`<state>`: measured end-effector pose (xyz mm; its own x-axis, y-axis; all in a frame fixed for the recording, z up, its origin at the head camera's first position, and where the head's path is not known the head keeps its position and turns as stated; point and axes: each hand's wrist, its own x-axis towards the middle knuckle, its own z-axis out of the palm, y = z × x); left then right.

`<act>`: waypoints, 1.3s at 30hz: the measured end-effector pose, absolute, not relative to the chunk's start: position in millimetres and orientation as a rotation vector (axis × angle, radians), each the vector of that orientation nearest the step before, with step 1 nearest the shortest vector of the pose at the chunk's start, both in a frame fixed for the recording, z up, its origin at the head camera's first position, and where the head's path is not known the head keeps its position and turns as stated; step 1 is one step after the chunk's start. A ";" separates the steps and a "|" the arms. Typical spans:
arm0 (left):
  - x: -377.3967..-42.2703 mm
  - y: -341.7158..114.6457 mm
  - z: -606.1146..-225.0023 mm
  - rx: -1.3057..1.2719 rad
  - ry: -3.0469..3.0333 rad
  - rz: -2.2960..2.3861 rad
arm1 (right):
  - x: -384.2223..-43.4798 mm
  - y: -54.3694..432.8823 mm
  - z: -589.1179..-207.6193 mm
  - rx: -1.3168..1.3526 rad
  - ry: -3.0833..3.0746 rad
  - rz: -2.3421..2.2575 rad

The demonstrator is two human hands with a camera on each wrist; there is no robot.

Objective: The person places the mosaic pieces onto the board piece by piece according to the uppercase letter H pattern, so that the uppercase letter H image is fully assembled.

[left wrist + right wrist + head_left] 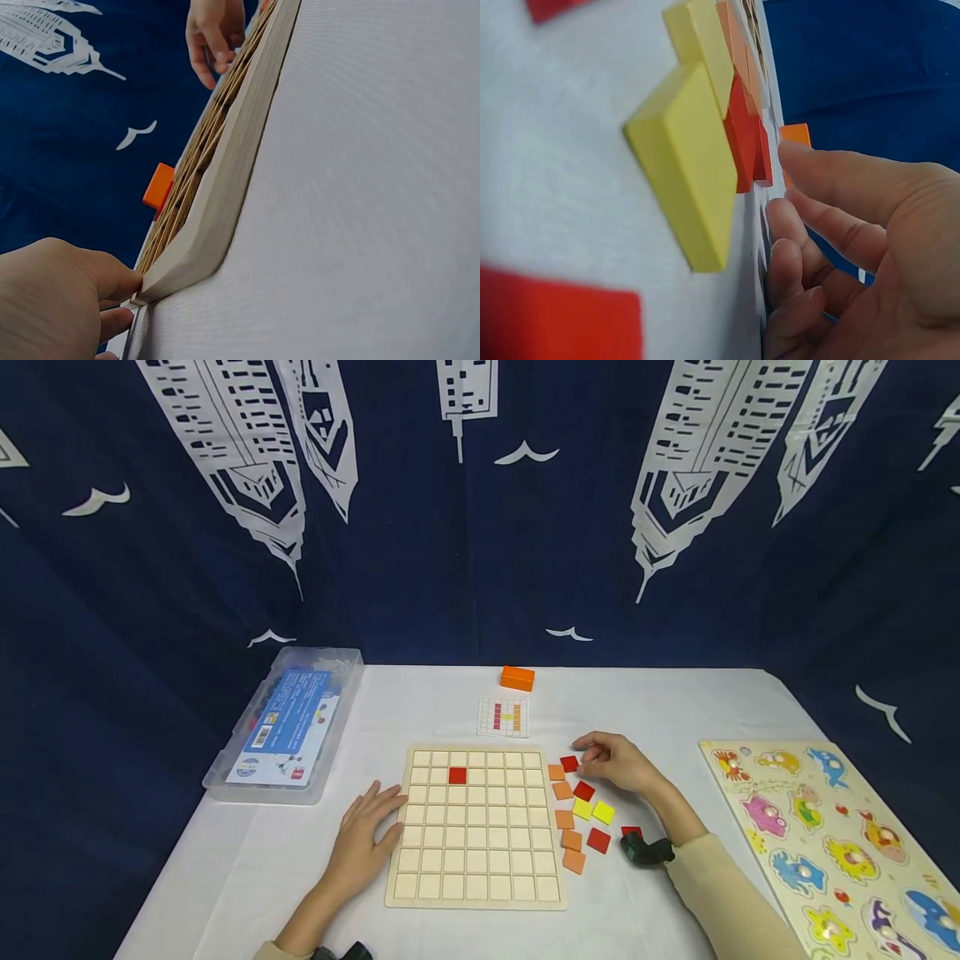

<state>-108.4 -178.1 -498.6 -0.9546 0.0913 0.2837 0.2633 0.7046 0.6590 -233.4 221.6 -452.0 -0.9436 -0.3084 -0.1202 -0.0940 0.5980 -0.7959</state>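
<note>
A wooden grid board (pixel 465 837) lies flat, with one red tile (pixel 457 776) in its second row from the back. My left hand (pixel 365 835) rests at the board's left edge, fingers spread and thumb touching the rim; the left wrist view shows the thumb (pixel 112 276) against the board's corner. My right hand (pixel 617 762) hovers right of the board, beside another red tile (pixel 569 764), its fingers loosely bent. Nothing sits between that hand's thumb and fingers in the right wrist view. Near it lie yellow tiles (pixel 682 161) and several orange tiles (pixel 564 819).
Behind the board are a small pattern card (pixel 503 717) and an orange block (pixel 517 678). A clear plastic case (pixel 288 727) with a blue label stands at the left. An animal puzzle board (pixel 832 852) lies at the right. A dark blue curtain (pixel 465 568) hangs behind the table.
</note>
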 end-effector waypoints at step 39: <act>-109.9 -178.5 -500.8 -0.306 -2.650 -1.093 | -235.3 216.5 -451.0 -0.308 2.659 -1.110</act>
<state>-109.9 -178.5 -500.8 -0.9446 0.0947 0.3142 0.2887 0.6953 0.6582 -235.3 216.5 -451.0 -0.9484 -0.2842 -0.1410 -0.0996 0.6886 -0.7182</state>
